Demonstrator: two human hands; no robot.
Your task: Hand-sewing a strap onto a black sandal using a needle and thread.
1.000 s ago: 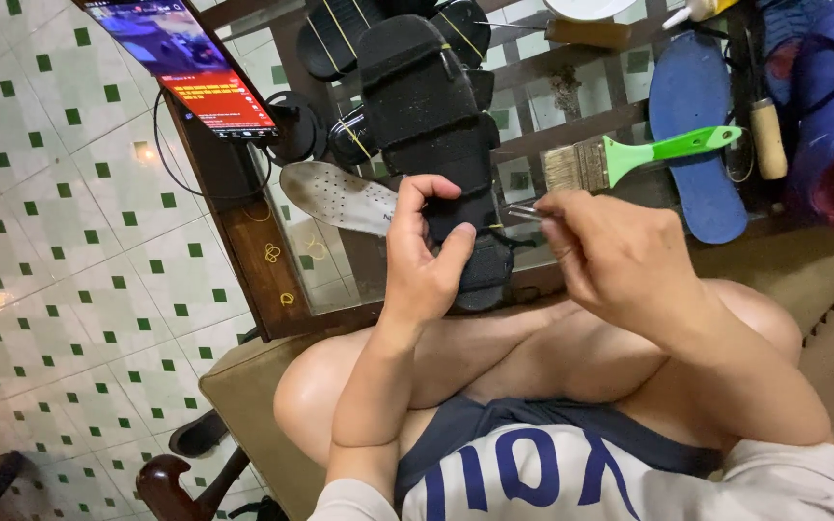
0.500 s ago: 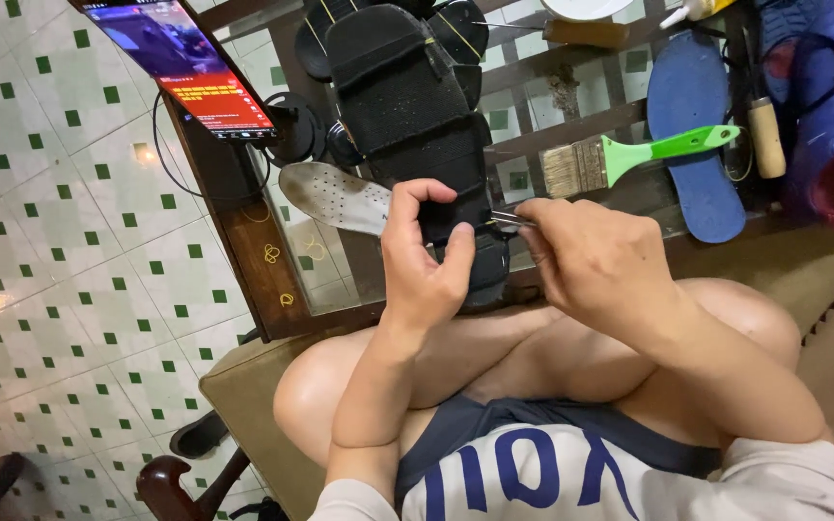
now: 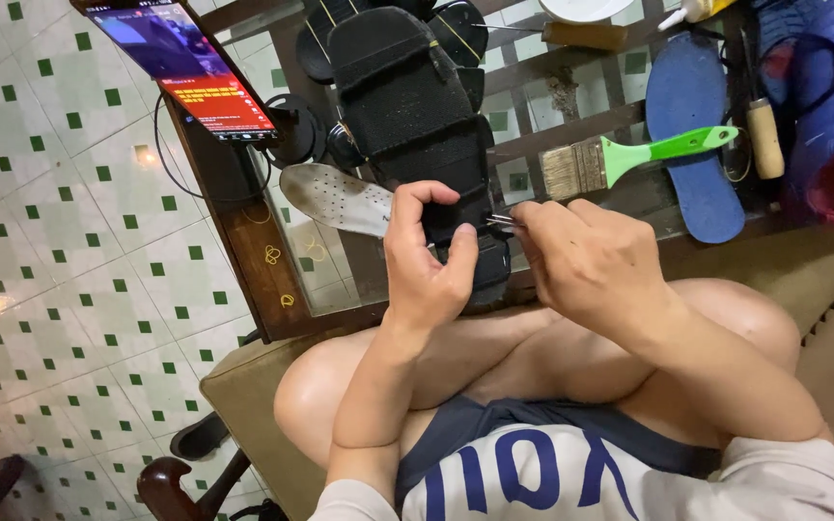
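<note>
Your left hand (image 3: pixel 427 265) grips the near end of the black sandal (image 3: pixel 417 125), fingers (image 3: pixel 422 198) curled over its strap and thumb on the edge. Your right hand (image 3: pixel 586 260) sits just beside it, fingers pinched shut on a thin metal tool (image 3: pixel 501 222) whose tip touches the sandal. The sandal stretches away from you across the glass worktop (image 3: pixel 571 87). Beyond lie a white insole (image 3: pixel 335 198), a green-handled brush (image 3: pixel 629 159), a blue insole (image 3: pixel 692 125) and a phone (image 3: pixel 185 68).

I see bare forearms and knees, dark blue shorts (image 3: pixel 533 434), and a white shirt (image 3: pixel 552 482) with blue lettering at the frame's bottom.
</note>
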